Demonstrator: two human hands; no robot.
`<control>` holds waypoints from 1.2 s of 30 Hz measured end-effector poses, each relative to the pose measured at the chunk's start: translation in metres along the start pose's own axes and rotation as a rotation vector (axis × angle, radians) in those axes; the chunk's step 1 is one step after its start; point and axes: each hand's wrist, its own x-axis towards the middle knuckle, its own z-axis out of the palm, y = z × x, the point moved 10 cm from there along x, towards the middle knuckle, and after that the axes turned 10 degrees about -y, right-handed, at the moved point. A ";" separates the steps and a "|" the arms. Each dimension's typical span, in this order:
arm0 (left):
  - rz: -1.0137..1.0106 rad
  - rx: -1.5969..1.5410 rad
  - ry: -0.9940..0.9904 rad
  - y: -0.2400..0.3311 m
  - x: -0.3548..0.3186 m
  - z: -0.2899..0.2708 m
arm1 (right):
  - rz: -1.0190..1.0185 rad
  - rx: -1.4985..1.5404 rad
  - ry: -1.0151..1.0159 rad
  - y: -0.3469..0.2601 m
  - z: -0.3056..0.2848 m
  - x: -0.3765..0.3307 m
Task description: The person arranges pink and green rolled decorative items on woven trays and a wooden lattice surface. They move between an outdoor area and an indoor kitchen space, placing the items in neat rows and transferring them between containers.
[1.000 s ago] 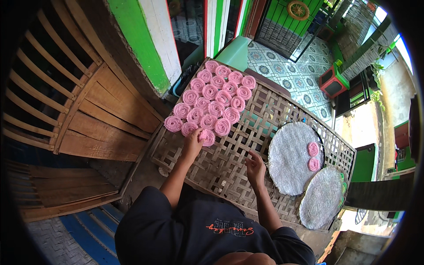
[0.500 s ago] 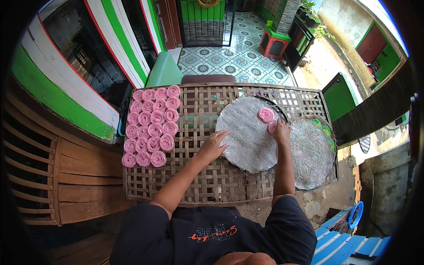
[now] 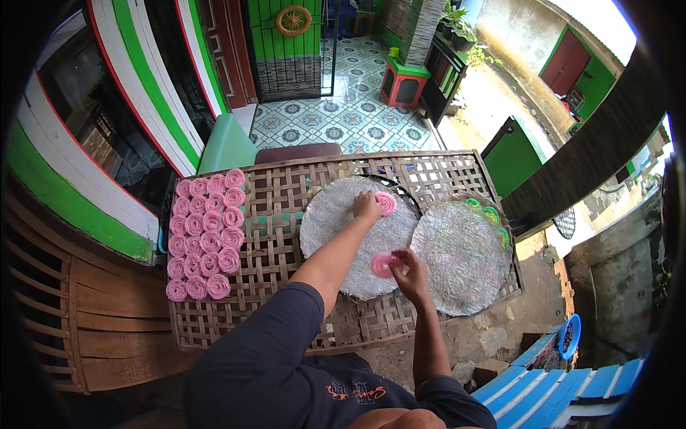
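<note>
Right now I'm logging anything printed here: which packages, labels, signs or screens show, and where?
No packages, signs or screens show.
Shirt print: small orange and white mark on the person's dark shirt, bottom centre.
Round wall ornament: yellow-brown disc on the green door, top centre.

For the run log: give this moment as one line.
left hand: on pink disc, left round tray | right hand: holds second pink disc | pink rows on woven rack
</note>
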 end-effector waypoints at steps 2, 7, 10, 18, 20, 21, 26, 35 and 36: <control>0.035 -0.270 0.094 -0.019 -0.003 -0.005 | 0.103 0.159 -0.067 0.006 0.023 -0.018; 0.117 -0.692 0.123 -0.018 -0.047 -0.048 | 0.213 0.486 -0.157 0.037 0.083 -0.038; 0.237 -1.057 0.220 -0.028 -0.126 -0.126 | 0.247 0.639 -0.237 0.021 0.129 -0.033; -0.176 -1.103 0.601 -0.259 -0.409 -0.263 | 0.065 0.625 -0.567 -0.081 0.318 0.009; -0.305 -1.035 0.751 -0.308 -0.476 -0.282 | -0.005 0.578 -0.635 -0.091 0.371 0.017; -0.341 -1.009 0.831 -0.333 -0.507 -0.285 | -0.006 0.639 -0.669 -0.097 0.394 0.017; -0.353 -1.070 1.043 -0.384 -0.585 -0.297 | -0.068 0.236 -0.605 -0.114 0.431 0.017; -0.389 -1.186 1.003 -0.444 -0.575 -0.287 | -0.293 -0.014 -0.483 -0.163 0.365 -0.015; -0.507 -0.928 0.988 -0.450 -0.580 -0.287 | -0.273 -0.006 -0.500 -0.160 0.358 -0.017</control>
